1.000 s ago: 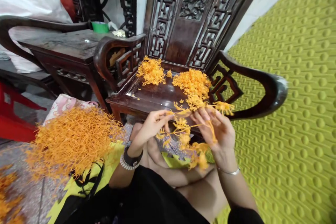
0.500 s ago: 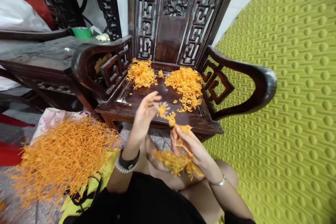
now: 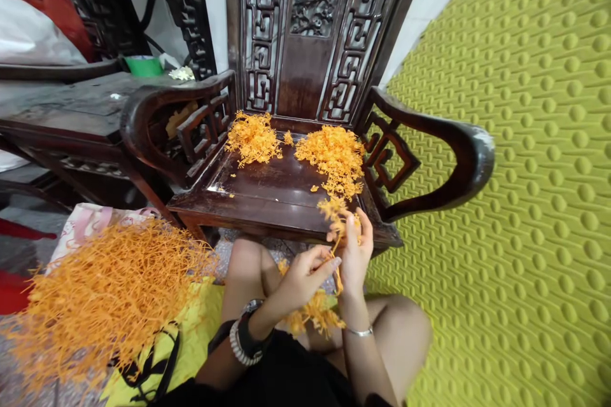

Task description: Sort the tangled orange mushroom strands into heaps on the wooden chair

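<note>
Above my lap, my left hand pinches the lower part of a thin orange strand with flower-like tufts. Just to its right, my right hand is closed around the upper part of the same strand, palm partly turned toward me. The frilly tufts stick up past its fingers, over the chair seat's front edge. A bunch of similar orange pieces lies on my lap below the hands, partly hidden by my left wrist.
Two heaps of frilly orange pieces, a left heap and a right heap, lie on the dark carved chair. A big pile of orange strands is at left. A green roll sits on the side table. Yellow padding covers the right wall.
My left hand has come down and right, from the strand's upper end to its lower part beside my right hand. My right hand has risen and turned, gathering the tufts upward.
</note>
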`<control>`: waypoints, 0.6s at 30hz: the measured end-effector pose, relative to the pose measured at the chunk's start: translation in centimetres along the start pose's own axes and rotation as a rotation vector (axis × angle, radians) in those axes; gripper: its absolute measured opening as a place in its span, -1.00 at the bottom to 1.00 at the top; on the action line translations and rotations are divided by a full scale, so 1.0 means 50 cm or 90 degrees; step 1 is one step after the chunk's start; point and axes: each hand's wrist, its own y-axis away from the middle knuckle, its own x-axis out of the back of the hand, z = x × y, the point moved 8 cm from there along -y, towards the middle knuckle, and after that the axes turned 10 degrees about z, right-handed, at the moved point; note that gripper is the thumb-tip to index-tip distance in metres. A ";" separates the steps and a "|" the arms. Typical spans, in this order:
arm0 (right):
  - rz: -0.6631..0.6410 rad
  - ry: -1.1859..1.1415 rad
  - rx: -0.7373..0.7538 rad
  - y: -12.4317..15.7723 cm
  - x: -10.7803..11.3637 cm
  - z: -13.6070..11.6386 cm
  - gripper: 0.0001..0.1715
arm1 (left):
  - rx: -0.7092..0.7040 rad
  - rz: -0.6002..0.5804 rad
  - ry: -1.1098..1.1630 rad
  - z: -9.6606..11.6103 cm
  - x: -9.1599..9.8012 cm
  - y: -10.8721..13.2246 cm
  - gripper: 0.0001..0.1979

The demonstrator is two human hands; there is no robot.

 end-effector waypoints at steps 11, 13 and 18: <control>0.097 0.172 0.227 -0.041 0.052 -0.056 -0.26 | -0.003 -0.043 -0.162 -0.010 -0.001 0.066 -0.72; 0.065 0.106 0.241 -0.032 0.046 -0.092 -0.25 | 0.010 -0.078 -0.150 0.009 0.003 0.083 -0.72; 0.021 -0.006 0.311 0.025 0.023 -0.207 -0.26 | 0.040 -0.182 -0.084 0.082 0.005 0.130 -0.68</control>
